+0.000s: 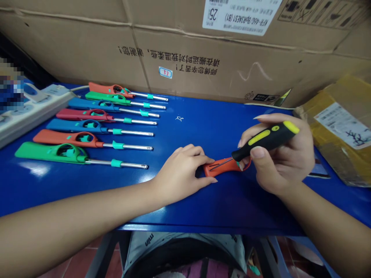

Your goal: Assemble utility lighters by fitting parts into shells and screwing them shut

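An orange lighter [224,168] lies on the blue tabletop, partly hidden by both hands. My left hand [185,172] pinches its near end between thumb and fingers, pressing it to the table. In my right hand [285,158] is a screwdriver [266,139] with a black and yellow handle, held at a slant. Its thin metal shaft points down and left, over the slotted face of the orange lighter. The right fingers curl around the handle, and some fingertips are near the lighter's trigger end.
Several long-nosed lighters [65,152] in green, orange, blue and red lie in a row at left. Beyond them is a white power strip [31,110]. A large cardboard box [185,46] stands along the back. Another taped box [342,127] sits at right. The table's front edge [203,228] is close.
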The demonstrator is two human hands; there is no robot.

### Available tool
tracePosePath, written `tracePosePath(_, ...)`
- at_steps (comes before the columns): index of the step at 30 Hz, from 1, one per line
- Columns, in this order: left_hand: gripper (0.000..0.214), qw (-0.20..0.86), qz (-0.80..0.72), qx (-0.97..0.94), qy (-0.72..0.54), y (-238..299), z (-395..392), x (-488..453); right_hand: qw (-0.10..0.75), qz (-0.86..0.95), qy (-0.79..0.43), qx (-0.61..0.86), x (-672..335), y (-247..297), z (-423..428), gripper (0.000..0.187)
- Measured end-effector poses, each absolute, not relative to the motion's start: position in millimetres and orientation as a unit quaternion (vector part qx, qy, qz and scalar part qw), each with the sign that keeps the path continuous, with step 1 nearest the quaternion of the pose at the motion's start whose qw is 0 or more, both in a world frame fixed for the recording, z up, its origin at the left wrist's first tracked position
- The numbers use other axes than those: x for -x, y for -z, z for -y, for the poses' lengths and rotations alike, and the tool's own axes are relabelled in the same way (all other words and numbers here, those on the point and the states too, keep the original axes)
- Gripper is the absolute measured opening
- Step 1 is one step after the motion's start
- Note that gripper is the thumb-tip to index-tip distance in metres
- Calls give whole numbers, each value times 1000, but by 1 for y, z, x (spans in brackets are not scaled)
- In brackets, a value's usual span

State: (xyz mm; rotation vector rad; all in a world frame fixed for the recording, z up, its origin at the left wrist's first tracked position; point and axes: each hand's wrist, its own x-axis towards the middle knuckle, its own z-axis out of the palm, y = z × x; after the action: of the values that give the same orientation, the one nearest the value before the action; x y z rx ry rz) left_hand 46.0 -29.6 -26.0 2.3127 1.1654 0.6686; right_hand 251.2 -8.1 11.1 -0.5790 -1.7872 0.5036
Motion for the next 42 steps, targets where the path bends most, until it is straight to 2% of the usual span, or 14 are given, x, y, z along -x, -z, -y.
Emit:
tracePosePath(11, 34, 231, -427, -842, -236, 25, 29, -46, 562, 767, -205, 232, -252, -11, 8, 38)
tracePosePath(26, 35, 228, -429, -843, -231, 24, 29, -47, 559, 767, -197, 248, -251, -11, 9, 30)
tracePosePath(34, 33, 230, -428, -842, -233, 24, 30, -46, 544, 777, -211, 238, -251, -11, 10, 42)
tracePosePath(38, 36, 232, -425, -845, -227, 21, 29, -46, 544, 775, -198, 252, -251, -11, 11, 65)
tracePosePath(40, 34, 228, -422, -849, -223, 20, 28, -46, 523, 789, -177, 268, -251, -14, 12, 71)
tracePosePath(42, 32, 216, -420, -853, -222, 19, 28, -45, 472, 822, -143, 285, -251, -23, 14, 69)
